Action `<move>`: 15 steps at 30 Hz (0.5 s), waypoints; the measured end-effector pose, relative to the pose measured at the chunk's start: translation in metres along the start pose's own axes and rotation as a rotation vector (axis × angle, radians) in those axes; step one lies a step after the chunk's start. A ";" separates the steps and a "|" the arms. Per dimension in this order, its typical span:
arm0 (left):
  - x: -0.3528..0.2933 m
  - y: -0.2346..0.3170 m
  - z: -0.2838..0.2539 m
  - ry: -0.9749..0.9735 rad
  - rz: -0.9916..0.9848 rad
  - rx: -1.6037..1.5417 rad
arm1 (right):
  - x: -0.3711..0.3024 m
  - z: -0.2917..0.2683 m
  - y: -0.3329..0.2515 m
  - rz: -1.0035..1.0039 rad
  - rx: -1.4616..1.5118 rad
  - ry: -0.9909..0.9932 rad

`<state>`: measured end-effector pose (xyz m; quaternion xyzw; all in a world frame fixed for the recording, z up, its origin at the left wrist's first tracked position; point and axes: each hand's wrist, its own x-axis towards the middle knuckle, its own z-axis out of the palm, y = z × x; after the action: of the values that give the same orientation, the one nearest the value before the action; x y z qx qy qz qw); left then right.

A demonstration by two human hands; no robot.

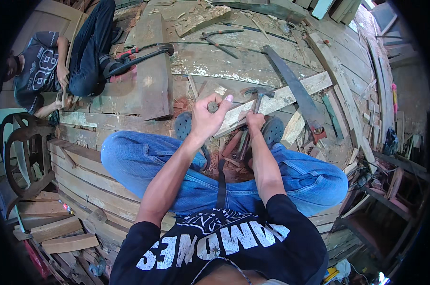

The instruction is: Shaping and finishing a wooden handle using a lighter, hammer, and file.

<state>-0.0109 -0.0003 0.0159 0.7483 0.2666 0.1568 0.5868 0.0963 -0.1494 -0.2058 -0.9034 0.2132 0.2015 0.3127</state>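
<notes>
left hand [206,118] is closed round a rod w/ a blunt round end [213,107], held end-up btwn the curled fingers, thumb sticking up alongside; its lower part is hidden behind the hand, so can't tell what tip it has or what it touches. right hand [255,121], just beside, is wrapped firmly round a hammer [259,95], fist closed on the handle nr the dark metal head, w/ the rest of the handle running down below the fist. head shows over a pale board [291,96] lying at a slant past both hands; can't tell if they touch

handsaw [291,80] lies across the board, blade twd the top, reddish handle [318,133] on the near side. person sits on the plank floor, knees out in blue jeans [302,178], grey clogs [274,129] either side of the hands. further off: open black pincers [219,46] & a wide thick plank [151,90] on the left, w/ a long dark bar tool [136,62] across it. another person [84,57] sits far left, hands close together nr a bit of wood, detail too small to tell
</notes>
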 end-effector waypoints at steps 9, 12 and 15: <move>0.000 -0.001 -0.001 -0.004 -0.014 -0.006 | -0.018 -0.012 -0.014 -0.002 -0.077 0.005; 0.000 -0.001 0.000 -0.013 -0.015 -0.001 | -0.014 -0.007 -0.011 -0.001 -0.054 -0.007; 0.001 -0.003 0.000 0.007 0.043 0.015 | -0.011 -0.004 -0.008 -0.025 -0.068 -0.001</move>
<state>-0.0109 0.0006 0.0131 0.7575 0.2538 0.1699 0.5770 0.0923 -0.1435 -0.1939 -0.9161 0.1946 0.2050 0.2845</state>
